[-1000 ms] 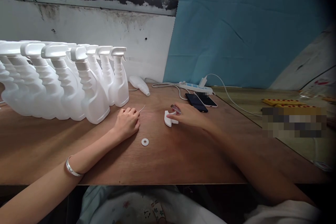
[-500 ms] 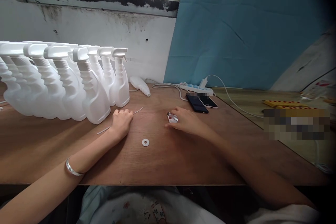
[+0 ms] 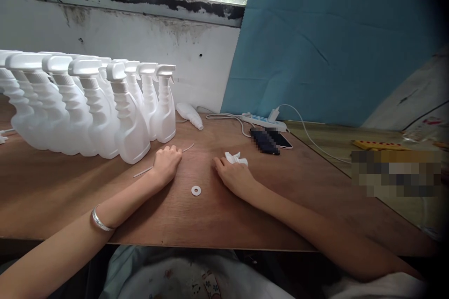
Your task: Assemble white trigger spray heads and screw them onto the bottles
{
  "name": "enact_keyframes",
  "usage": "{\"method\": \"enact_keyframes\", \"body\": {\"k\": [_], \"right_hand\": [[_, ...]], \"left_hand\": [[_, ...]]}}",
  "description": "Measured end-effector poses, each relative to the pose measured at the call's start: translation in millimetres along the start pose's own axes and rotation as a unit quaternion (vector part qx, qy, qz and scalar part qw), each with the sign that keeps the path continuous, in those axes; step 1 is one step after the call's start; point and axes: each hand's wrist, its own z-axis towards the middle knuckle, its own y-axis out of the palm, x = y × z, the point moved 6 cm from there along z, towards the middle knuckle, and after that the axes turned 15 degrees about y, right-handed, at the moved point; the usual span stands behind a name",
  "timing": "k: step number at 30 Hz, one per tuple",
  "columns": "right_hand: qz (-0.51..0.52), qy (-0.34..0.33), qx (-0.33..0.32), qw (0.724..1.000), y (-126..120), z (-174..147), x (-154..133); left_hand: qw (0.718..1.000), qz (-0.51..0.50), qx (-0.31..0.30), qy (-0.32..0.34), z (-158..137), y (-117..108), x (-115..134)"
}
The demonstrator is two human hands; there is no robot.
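My left hand (image 3: 167,162) is closed in a loose fist on the table, gripping a thin white tube (image 3: 143,172) whose two ends stick out on either side. To its right, my right hand (image 3: 235,175) curls around a white trigger spray head (image 3: 236,159), partly hidden behind the fingers. Between the hands and nearer to me, a flat white ring washer (image 3: 196,190) lies on the wooden tabletop.
Several white spray bottles (image 3: 133,126) stand in rows at the left. A bottle without a head (image 3: 190,115) lies by the wall. Phones (image 3: 265,141), a power strip (image 3: 266,123) and cables sit at the back right. Yellow items (image 3: 380,145) are on the far-right surface.
My right hand has turned and shifted slightly left and nearer to me, so the spray head now shows beyond its fingers. My left hand stays on the tube. The view has shifted slightly.
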Motion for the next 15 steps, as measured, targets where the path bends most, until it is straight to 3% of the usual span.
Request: {"method": "enact_keyframes", "body": {"k": [5,9,12,15], "right_hand": [[0.033,-0.016,0.016,0.999,-16.4,21.6,-9.9],[0.209,-0.026,0.030,0.977,-55.0,79.5,-25.0],[0.413,0.005,0.061,0.908,-87.4,135.0,-33.6],[0.553,0.064,0.058,0.829,-103.0,182.6,-41.9]], "left_hand": [[0.999,-0.022,0.014,-0.023,0.8,0.4,-0.7],[0.998,-0.035,0.032,-0.037,0.3,-0.6,-1.8],[0.998,-0.040,0.042,-0.037,-1.4,-2.2,-1.6],[0.997,-0.045,0.052,-0.028,-4.2,-6.0,-0.6]]}}
